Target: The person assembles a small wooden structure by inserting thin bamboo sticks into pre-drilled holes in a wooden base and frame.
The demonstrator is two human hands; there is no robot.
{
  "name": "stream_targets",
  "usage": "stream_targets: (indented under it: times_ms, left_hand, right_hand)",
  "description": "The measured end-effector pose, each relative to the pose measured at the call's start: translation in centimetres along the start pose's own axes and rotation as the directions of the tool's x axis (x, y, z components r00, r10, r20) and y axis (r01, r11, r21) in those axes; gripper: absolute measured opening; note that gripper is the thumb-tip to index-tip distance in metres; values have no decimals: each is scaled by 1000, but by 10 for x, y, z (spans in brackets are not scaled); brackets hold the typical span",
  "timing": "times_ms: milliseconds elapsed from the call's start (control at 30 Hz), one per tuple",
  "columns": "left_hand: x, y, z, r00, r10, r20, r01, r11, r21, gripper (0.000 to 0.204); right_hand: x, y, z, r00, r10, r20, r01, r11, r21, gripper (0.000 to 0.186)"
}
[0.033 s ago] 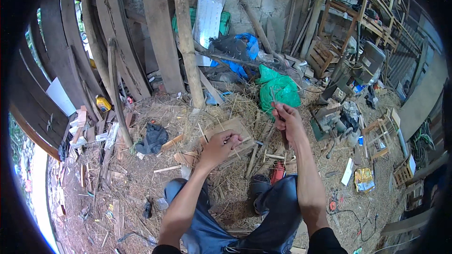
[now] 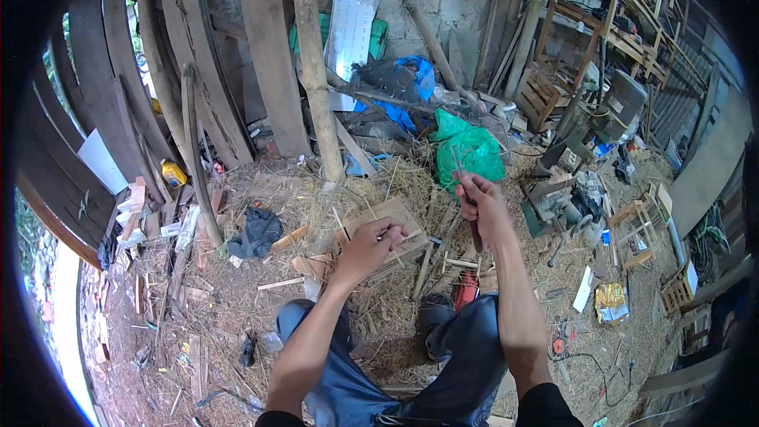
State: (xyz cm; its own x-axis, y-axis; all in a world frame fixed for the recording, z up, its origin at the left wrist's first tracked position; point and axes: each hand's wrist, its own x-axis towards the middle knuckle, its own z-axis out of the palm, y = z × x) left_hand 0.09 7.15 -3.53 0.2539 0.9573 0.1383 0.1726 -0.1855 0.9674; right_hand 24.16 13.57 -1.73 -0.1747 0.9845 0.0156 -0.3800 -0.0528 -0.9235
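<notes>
Over the straw-covered ground (image 2: 237, 300), the left hand (image 2: 365, 251) reaches down to a flat wooden piece (image 2: 387, 217), fingers curled round a thin pale sliver (image 2: 402, 239) lying across it. Farther right, the right hand (image 2: 482, 204) is clenched on a slim dark tool (image 2: 461, 168), possibly a blade, pointing up and away. Just beyond it sits a green bag (image 2: 470, 150). Near the knees lies something red (image 2: 466, 289); a leaning pole (image 2: 316, 71) rises far behind.

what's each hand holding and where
Right hand grips a knife by its handle, blade up. Left hand pinches a thin strip near one end.
</notes>
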Motion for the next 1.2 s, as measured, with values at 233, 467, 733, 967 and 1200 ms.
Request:
stream_targets:
  times_ms: [233, 467, 733, 967, 1200]
  left_hand:
    - [2, -1, 4, 995, 50, -86, -46, 998, 45, 17]
    - [3, -9, 9, 965, 203, -167, -173, 969, 174, 16]
    - [3, -3, 15, 904, 320, -283, -163, 871, 463, 15]
    - [4, 8, 17, 919, 308, -245, -173, 875, 452, 14]
    - [-4, -1, 12, 937, 266, -225, -128, 863, 489, 16]
  right_hand:
    - [-20, 24, 52, 924, 129, 359, -38, 967, -251, 18]
    - [-5, 10, 37, 971, 115, 210, -91, 989, -116, 14]
    - [-13, 25, 53, 950, 154, 272, -123, 984, -127, 16]
    - [-8, 21, 45, 956, 166, 244, -133, 980, -146, 17]
    - [11, 8, -17, 993, -2, -114, 4, 1000, 19, 18]
